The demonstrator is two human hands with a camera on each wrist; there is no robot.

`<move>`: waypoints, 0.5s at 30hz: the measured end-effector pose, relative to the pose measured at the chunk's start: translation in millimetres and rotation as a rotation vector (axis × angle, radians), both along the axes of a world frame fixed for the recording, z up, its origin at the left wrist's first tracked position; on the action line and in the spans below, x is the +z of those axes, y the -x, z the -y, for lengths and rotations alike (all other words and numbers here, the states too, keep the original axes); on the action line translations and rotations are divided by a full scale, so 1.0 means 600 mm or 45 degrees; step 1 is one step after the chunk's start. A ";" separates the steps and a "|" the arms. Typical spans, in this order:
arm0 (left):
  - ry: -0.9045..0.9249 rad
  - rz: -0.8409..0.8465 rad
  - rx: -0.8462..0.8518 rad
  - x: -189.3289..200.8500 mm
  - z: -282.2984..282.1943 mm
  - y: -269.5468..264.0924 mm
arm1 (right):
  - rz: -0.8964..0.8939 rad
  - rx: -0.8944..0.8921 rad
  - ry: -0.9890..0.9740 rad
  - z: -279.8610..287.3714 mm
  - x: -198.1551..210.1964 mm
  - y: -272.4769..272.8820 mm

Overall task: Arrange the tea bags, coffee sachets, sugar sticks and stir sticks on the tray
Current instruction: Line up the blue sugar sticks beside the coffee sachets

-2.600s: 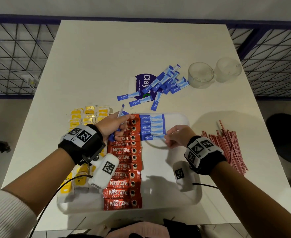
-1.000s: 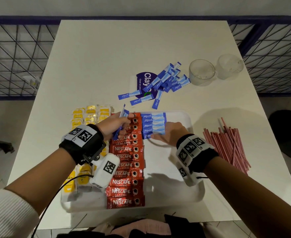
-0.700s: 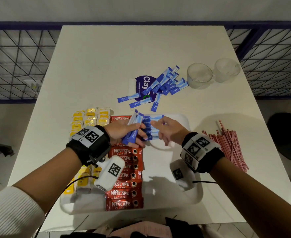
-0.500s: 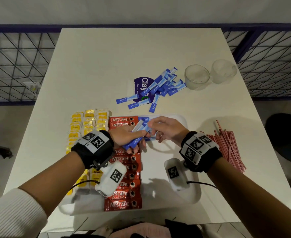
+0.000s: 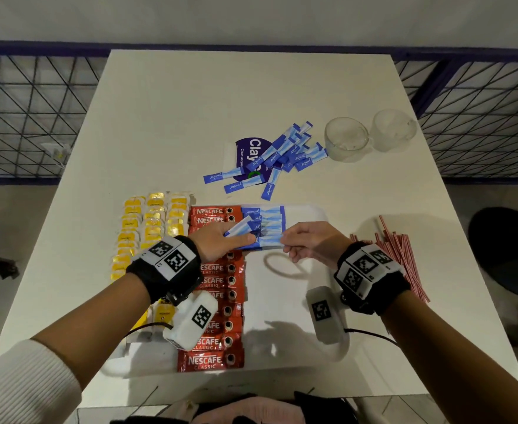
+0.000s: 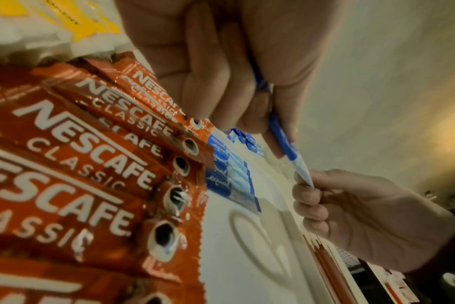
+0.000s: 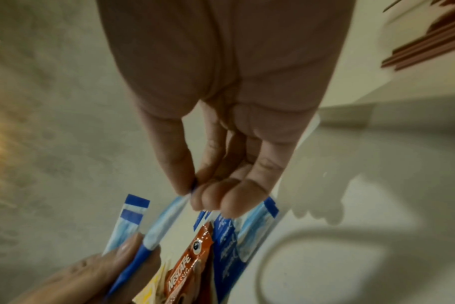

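A white tray (image 5: 285,304) holds yellow tea bags (image 5: 147,228) on its left, a column of red coffee sachets (image 5: 218,301) and a short row of blue sugar sticks (image 5: 270,218) at its far end. My left hand (image 5: 242,237) hovers over that row and grips a few sugar sticks (image 6: 283,139). My right hand (image 5: 288,243) pinches the far end of one of those sticks (image 7: 169,214) between thumb and fingers, so both hands hold it. More sugar sticks (image 5: 285,151) lie loose beyond the tray. Red stir sticks (image 5: 401,255) lie on the table to the right.
Two glass cups (image 5: 346,139) (image 5: 394,130) stand at the far right. A purple packet (image 5: 248,154) lies under the loose sugar pile. The tray's right half is bare, with a ring embossed in it (image 5: 282,264). A wire fence runs behind the table.
My right hand left the sugar row on the tray and went to my left hand. It now pinches the end of a stick from the bundle. My left hand moved right, over the row.
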State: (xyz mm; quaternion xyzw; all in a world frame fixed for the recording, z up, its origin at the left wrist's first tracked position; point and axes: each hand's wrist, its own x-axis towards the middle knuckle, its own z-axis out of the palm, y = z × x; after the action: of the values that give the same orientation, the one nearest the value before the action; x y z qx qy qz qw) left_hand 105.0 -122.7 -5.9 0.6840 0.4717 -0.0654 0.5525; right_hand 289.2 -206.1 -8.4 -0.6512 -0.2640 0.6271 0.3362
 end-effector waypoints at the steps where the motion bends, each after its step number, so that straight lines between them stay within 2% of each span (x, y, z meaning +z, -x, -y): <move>1: 0.001 0.006 -0.003 0.000 0.002 0.001 | -0.009 0.002 0.008 0.003 -0.002 -0.003; 5: -0.051 -0.068 0.087 0.002 -0.006 0.009 | 0.034 -0.035 0.053 0.018 -0.008 -0.015; 9: 0.022 -0.078 0.236 -0.001 -0.021 0.022 | 0.104 -0.025 0.093 0.032 -0.016 -0.021; 15: 0.045 -0.058 0.229 -0.009 -0.023 0.025 | 0.221 0.022 0.188 0.026 -0.029 -0.006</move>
State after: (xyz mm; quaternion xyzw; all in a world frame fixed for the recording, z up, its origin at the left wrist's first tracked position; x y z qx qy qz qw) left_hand 89.9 -109.1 -11.1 0.6275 0.5425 -0.0395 0.5572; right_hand 292.7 -221.8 -25.9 -0.7237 -0.2506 0.5890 0.2578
